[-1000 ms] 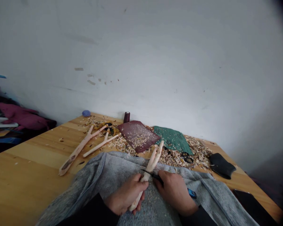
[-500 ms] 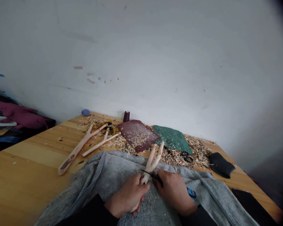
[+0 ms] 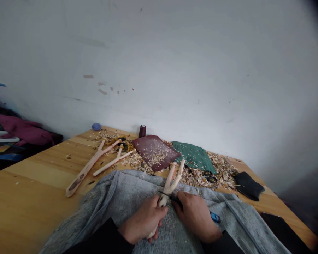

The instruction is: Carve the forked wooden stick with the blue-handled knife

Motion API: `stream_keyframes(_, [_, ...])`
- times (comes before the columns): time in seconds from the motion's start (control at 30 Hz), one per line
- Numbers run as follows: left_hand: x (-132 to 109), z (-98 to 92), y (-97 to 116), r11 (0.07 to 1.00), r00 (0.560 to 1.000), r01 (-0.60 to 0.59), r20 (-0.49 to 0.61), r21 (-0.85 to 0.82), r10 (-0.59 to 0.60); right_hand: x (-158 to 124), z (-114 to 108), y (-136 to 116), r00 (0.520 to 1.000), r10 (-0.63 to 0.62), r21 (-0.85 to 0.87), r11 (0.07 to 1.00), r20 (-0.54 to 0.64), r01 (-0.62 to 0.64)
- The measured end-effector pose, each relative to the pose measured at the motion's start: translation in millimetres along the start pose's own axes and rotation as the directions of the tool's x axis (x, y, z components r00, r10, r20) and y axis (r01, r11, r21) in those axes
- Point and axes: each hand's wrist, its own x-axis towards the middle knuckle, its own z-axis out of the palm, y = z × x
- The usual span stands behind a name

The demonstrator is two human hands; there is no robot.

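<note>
Head view: the left hand (image 3: 143,221) is closing fully around the stem of a pale, peeled, forked wooden branch (image 3: 167,187), bracing it over a grey knit cloth (image 3: 122,190) that is apparently catching shavings; the right hand (image 3: 196,217) is curling tightly on a black-bladed, blue-ended knife (image 3: 215,217), pressing its blade against the branch just beyond the left hand.

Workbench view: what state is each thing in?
left hand, gripping forked stick
right hand, gripping knife
knife, blade against the stick
grey cloth, draped over lap, dusted with shavings
maroon sheet, lying flat, sprinkled with shavings
green cloth, lying flat
</note>
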Motion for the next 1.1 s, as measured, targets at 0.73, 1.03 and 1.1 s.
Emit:
stream_keyframes(0.73, [-3, -0.7, 5, 1.0, 1.0, 0.008, 0.009, -0.002, -0.008, 0, -1, 0, 1.0, 0.003, 0.009, 1.0, 0.003, -0.003])
stream_keyframes(1.03, [-4, 0.4, 5, 1.0, 1.0, 0.003, -0.006, 0.008, -0.003, 0, -5, -2, 1.0, 0.006, 0.015, 1.0, 0.024, -0.006])
stream_keyframes(1.1, [-4, 0.4, 5, 1.0, 1.0, 0.014, -0.004, 0.015, -0.014, 0, -4, -2, 1.0, 0.006, 0.017, 1.0, 0.022, -0.007])
